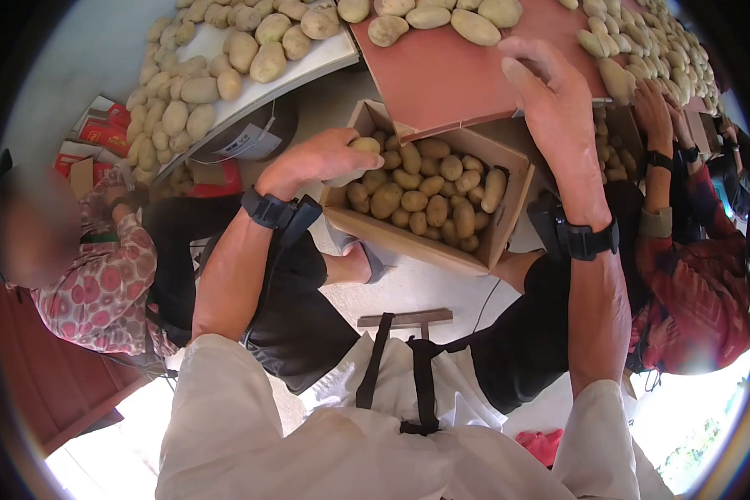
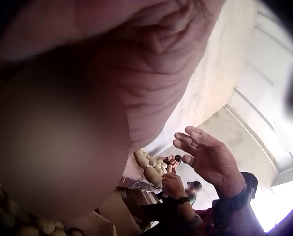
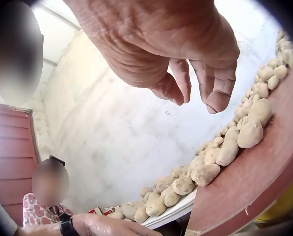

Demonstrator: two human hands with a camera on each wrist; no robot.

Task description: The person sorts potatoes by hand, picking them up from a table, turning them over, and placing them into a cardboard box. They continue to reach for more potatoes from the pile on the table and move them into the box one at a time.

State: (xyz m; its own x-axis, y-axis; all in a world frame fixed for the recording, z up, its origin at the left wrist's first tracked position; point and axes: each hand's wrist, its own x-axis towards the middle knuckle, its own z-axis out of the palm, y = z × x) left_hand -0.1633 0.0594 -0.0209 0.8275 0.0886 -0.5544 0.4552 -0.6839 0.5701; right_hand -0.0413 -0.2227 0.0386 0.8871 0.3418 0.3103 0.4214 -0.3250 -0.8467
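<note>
My left hand (image 1: 312,158) is over the left side of a cardboard box (image 1: 508,229), its fingers and thumb around a potato (image 1: 365,145). In the left wrist view a blurred patch covers what lies under the palm. Many potatoes (image 1: 414,200) of mixed sizes fill much of the box. My right hand (image 1: 558,104) is raised over the front edge of a red tabletop (image 1: 442,79). Its fingers are loosely bent with nothing between them, as the right wrist view shows. Several potatoes (image 3: 250,133) lie on the tabletop beyond it.
Potatoes (image 1: 175,118) are heaped on a white table at the left, above a bucket (image 1: 254,137). Red cartons (image 1: 100,133) stand farther left. A person in a patterned shirt (image 1: 100,279) sits at the left, another in a red sleeve (image 1: 696,292) works at the right.
</note>
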